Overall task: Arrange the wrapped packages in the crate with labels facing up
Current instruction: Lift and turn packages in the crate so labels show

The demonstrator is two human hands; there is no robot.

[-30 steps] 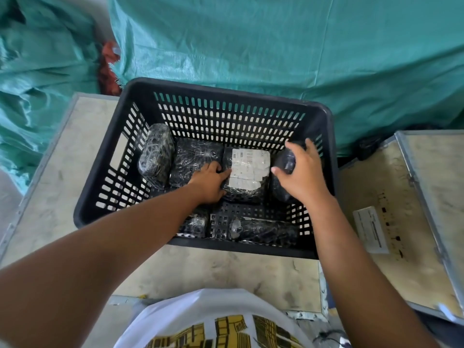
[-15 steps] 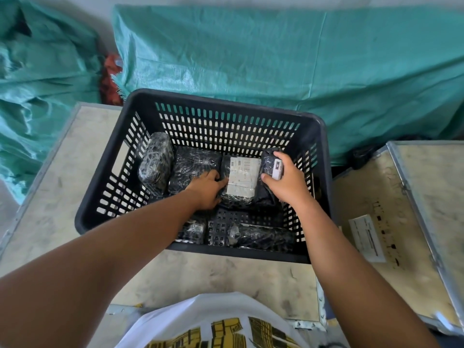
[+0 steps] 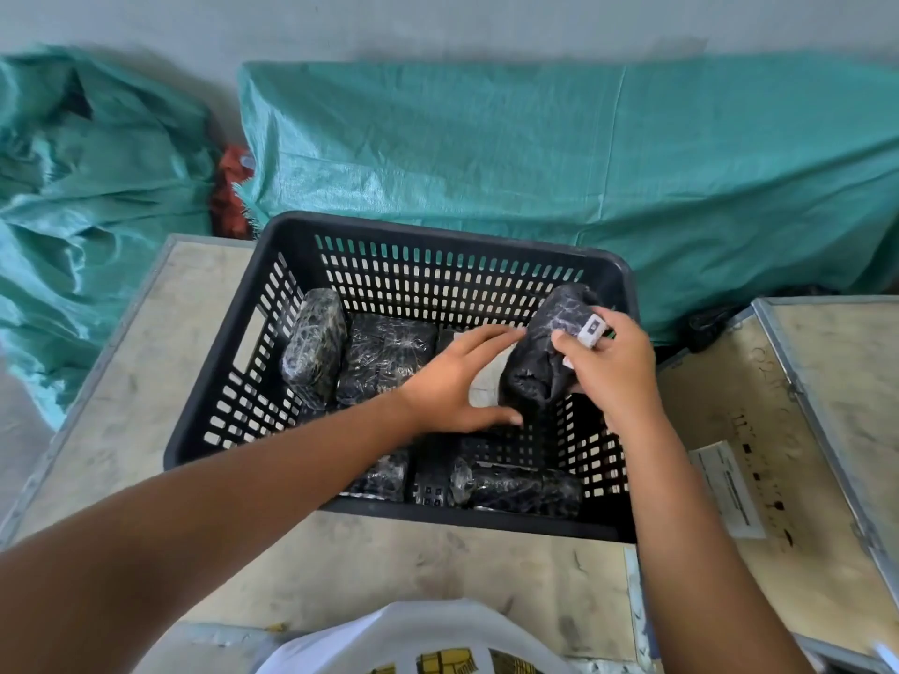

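A black slotted crate (image 3: 438, 245) stands on a wooden table and holds several packages in black shiny wrap. My right hand (image 3: 613, 367) grips one wrapped package (image 3: 540, 352), lifted and tilted above the crate's right side, with a small white label under my fingers. My left hand (image 3: 452, 381) is spread, its fingers touching the lifted package's left side, over a labelled package (image 3: 486, 381) that is mostly hidden. Two packages (image 3: 314, 352) (image 3: 384, 357) lie at the back left, and others (image 3: 515, 484) lie along the near wall.
Green woven tarps (image 3: 535, 153) cover bulky shapes behind the table and at the left. A second wooden panel with a metal edge and a white sticker (image 3: 729, 488) lies at the right. The table surface (image 3: 389, 561) extends in front of the crate.
My right hand has lifted the rightmost package up out of its place and tilted it. My left hand has left the labelled package's edge and reached to the lifted one.
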